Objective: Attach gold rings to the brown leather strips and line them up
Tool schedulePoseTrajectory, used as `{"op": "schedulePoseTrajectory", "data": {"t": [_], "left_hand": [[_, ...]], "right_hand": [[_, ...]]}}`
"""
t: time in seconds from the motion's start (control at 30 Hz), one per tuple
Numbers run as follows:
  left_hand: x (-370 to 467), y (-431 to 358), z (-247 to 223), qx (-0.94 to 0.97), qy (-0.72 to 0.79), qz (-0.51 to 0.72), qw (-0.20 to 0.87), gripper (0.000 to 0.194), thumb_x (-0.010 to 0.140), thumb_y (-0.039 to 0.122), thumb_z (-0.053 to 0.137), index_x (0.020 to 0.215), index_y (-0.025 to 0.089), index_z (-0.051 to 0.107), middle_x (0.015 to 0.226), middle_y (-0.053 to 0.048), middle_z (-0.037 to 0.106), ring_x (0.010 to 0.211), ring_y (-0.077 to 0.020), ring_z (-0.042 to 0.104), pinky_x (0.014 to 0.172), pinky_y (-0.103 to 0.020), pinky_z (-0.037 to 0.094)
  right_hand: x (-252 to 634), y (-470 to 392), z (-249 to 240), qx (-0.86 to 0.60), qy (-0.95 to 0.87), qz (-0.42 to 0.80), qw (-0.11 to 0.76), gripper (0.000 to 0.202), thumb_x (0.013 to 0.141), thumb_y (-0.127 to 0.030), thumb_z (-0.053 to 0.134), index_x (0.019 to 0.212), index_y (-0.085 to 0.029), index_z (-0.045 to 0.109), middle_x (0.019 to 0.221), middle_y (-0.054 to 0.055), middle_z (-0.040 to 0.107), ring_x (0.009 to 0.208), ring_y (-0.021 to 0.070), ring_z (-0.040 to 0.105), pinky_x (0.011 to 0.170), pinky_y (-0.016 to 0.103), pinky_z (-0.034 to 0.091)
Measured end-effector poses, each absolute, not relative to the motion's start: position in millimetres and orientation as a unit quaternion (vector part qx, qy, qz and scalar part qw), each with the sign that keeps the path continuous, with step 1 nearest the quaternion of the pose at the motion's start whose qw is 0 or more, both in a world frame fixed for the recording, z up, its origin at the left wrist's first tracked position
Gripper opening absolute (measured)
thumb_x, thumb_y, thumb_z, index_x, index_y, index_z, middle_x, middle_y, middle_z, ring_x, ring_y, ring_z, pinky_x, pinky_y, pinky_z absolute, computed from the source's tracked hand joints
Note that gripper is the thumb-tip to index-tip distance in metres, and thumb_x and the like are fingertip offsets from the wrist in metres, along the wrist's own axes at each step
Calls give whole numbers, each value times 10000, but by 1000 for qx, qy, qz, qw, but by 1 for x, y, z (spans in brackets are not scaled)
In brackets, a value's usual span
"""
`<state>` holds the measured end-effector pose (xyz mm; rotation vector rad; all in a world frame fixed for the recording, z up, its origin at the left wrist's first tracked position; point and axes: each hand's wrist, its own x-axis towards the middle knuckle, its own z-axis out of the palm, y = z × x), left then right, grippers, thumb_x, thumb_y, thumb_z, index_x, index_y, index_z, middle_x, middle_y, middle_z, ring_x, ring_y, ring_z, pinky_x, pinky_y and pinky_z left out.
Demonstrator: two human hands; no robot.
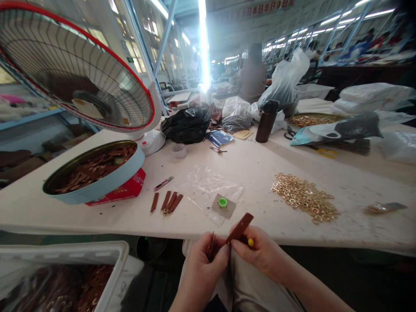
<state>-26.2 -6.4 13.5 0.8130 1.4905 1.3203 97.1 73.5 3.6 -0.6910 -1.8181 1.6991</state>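
Observation:
Both hands meet just off the table's front edge, above the lap. My right hand (pixel 251 249) is closed on a brown strip (pixel 241 227) that points up and to the right; a yellow-tipped tool (pixel 250 242) also sticks out of its fingers. Pinched in my left hand (pixel 209 258) are thin brown pieces (pixel 211 243), seen mostly edge-on, and its fingertips touch the strip's lower end. Several brown strips (pixel 172 202) with gold rings lie on the table to the left. A green cap (pixel 222 202) rests on a grey square (pixel 229 208). Gold rings (pixel 302 195) form a heap at the right.
On the table (pixel 253 169), a round tin (pixel 133 173) of brown strips sits left, below a fan (pixel 152 104). Pink snips (pixel 164 183) and clear plastic (pixel 208 182) lie nearby. Behind are a dark bottle (pixel 267 121) and a black bag (pixel 186 125). A white crate (pixel 121 255) stands lower left.

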Motion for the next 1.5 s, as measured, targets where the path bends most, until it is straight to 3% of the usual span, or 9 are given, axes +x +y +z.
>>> {"op": "schedulePoseTrajectory", "data": {"t": [0.17, 0.43, 0.77, 0.93, 1.03, 1.13, 1.33, 1.5], "left_hand": [[-21, -7, 6, 371, 664, 510, 401, 112, 686, 183, 580, 610, 195, 498, 539, 40, 434, 516, -121, 392, 500, -229, 315], [-20, -12, -3, 428, 669, 474, 380, 121, 728, 179, 487, 630, 212, 424, 573, 47, 370, 549, -125, 362, 517, -237, 298], [-23, -9, 2, 418, 669, 475, 389, 101, 746, 239, 452, 656, 210, 417, 581, 52, 358, 547, -118, 349, 513, -240, 296], [-39, -3, 0, 410, 689, 470, 369, 102, 738, 286, 444, 679, 204, 451, 584, 41, 425, 548, -121, 411, 530, -232, 348], [-85, 6, -10, 387, 782, 412, 262, 155, 745, 352, 443, 679, 214, 459, 588, 40, 449, 575, -136, 464, 550, -230, 379], [-146, 19, -24, 332, 850, 370, 175, 128, 732, 320, 467, 665, 211, 471, 610, 6, 506, 647, -185, 518, 641, -283, 392], [-215, 40, -47, 276, 891, 331, 144, 174, 656, 282, 580, 538, 223, 466, 529, -21, 540, 619, -243, 552, 614, -328, 377], [-206, 30, -40, 241, 863, 412, 165, 276, 663, 461, 588, 666, 190, 537, 605, -12, 553, 602, -194, 537, 567, -286, 385]], "right_hand": [[97, 70, 0, -281, -700, 600, 266, 68, 714, -135, 504, 689, -179, 549, 632, -32, 539, 585, 123, 500, 544, 212, 427], [97, 66, -11, -308, -721, 556, 275, 24, 679, -172, 477, 690, -177, 498, 607, -36, 443, 539, 115, 440, 491, 217, 380], [92, 68, 2, -296, -699, 602, 246, 44, 707, -210, 498, 711, -173, 522, 654, -19, 491, 618, 134, 468, 570, 240, 404], [90, 70, -3, -307, -642, 659, 244, 151, 747, -313, 546, 794, -170, 538, 616, -43, 439, 548, 105, 396, 506, 219, 348], [97, 76, -6, -350, -590, 673, 276, 313, 760, -445, 566, 925, -183, 522, 595, -63, 386, 504, 98, 348, 458, 209, 301], [102, 78, -13, -392, -576, 654, 295, 351, 761, -516, 553, 892, -191, 538, 575, -65, 368, 496, 100, 332, 452, 212, 290], [95, 70, -32, -348, -633, 658, 213, 291, 778, -473, 532, 731, -187, 548, 585, -51, 386, 546, 115, 357, 505, 220, 322], [97, 75, -36, -409, -633, 618, 225, 285, 796, -466, 487, 732, -197, 558, 588, -43, 412, 568, 130, 395, 532, 218, 360]]}}
